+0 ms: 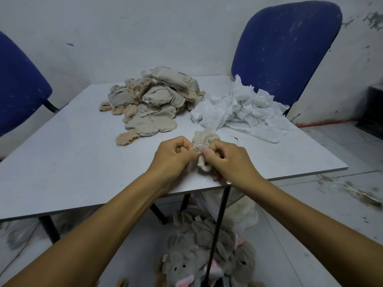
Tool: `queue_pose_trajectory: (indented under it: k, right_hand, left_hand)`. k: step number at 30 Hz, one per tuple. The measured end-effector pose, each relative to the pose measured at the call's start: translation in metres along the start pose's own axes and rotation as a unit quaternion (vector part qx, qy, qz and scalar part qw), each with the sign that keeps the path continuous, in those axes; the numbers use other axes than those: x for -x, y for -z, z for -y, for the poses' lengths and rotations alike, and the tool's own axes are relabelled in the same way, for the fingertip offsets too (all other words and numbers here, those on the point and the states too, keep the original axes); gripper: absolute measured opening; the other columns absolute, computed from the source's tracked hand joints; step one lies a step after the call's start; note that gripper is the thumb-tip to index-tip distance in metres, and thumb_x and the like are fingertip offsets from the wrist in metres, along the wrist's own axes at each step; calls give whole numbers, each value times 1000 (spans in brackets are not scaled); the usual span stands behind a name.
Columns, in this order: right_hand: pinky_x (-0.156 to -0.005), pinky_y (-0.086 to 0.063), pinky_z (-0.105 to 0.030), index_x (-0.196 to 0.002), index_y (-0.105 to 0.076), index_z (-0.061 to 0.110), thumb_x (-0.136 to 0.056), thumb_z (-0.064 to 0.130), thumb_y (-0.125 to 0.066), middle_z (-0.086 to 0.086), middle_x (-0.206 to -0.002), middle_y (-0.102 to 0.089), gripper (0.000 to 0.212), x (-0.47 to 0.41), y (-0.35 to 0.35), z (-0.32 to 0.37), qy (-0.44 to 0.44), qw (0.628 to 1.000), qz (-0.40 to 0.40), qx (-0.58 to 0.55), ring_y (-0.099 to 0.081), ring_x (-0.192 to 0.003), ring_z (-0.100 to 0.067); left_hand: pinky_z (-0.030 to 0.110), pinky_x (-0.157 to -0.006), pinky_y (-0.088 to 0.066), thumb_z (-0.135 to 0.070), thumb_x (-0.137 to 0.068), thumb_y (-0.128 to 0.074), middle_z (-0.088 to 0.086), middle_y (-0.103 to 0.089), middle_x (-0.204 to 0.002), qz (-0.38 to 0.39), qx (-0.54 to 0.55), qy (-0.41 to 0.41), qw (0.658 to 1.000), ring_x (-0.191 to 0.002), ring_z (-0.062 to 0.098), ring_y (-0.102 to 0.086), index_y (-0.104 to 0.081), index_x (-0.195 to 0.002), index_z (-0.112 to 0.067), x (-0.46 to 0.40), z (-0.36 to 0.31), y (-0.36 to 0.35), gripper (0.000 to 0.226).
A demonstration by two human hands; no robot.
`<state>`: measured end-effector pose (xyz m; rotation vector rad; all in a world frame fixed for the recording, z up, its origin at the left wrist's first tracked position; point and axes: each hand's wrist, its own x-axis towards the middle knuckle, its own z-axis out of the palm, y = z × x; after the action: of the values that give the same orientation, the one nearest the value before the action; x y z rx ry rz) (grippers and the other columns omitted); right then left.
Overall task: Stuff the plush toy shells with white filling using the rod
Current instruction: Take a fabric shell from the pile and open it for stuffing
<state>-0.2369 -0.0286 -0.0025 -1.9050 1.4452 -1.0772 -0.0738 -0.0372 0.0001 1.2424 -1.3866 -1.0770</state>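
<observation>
A small beige plush shell point(204, 141) is held between both hands above the near part of the white table point(83, 158). My left hand point(173, 157) pinches its left edge. My right hand point(230, 162) grips its right side and lower end. A thin black rod point(218, 226) slants down from under my right hand toward the floor; whether that hand holds it I cannot tell. A heap of empty beige shells point(154, 100) lies at the table's far middle. Crumpled white filling point(242, 112) is piled at the far right.
Two blue chairs stand behind the table, one at the right point(286, 48) and one at the left point(18, 85). Grey stuffed elephant toys point(205, 255) are heaped on the floor under the table's near edge. A dark box point(373, 112) sits by the right wall.
</observation>
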Motion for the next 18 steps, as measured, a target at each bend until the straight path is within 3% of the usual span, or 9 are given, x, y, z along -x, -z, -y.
queue_pose_trajectory:
  k: [5,9,11,14,16,18]
  right_hand:
    - [-55,-56,-47,-70,-53,2,-80,32,-67,-14,-63,-66,35,-1,-4,3,-26,999,-32,-3,-67,-61,-34]
    - [-34,-45,-25,-57,-47,16,-78,26,-71,7,-43,-54,33,-1,-7,5,-70,994,-42,-71,-64,-41,-17]
    - [-36,-41,-21,-62,-53,10,-81,24,-69,5,-48,-58,29,-2,-4,5,-78,993,-14,-91,-63,-42,-16]
    - [-50,-45,-26,-84,-61,2,-85,26,-71,0,-61,-58,26,0,10,3,-49,985,116,-120,-60,-53,-14]
    - [-58,-42,-30,-87,-60,11,-81,24,-76,6,-61,-57,22,5,15,2,-8,979,190,-78,-53,-58,-10]
    - [-58,-39,-28,-81,-57,21,-77,27,-79,11,-57,-56,23,8,14,0,13,984,178,-27,-49,-55,-6]
  left_hand:
    - [24,-44,-33,4,-80,-65,-1,-47,-49,57,31,-18,998,-42,11,-44,-57,-72,-7,7,-1,5,15]
    - [19,-44,-37,-7,-88,-69,-5,-47,-49,30,-32,-46,998,-43,8,-44,-59,-71,-11,9,4,2,20]
    - [20,-43,-36,-8,-85,-73,-5,-47,-49,25,-34,-50,998,-42,8,-41,-58,-69,-14,8,4,4,23]
    - [24,-47,-35,-8,-80,-75,-6,-47,-47,-36,-36,-45,998,-42,10,-39,-58,-63,-19,6,4,6,26]
    - [27,-52,-37,-9,-76,-73,-8,-47,-46,-81,-55,-41,994,-44,11,-41,-58,-59,-20,6,5,2,25]
    - [27,-53,-37,-13,-73,-71,-10,-48,-46,-105,-102,-40,988,-47,8,-42,-58,-59,-21,6,3,-5,21]
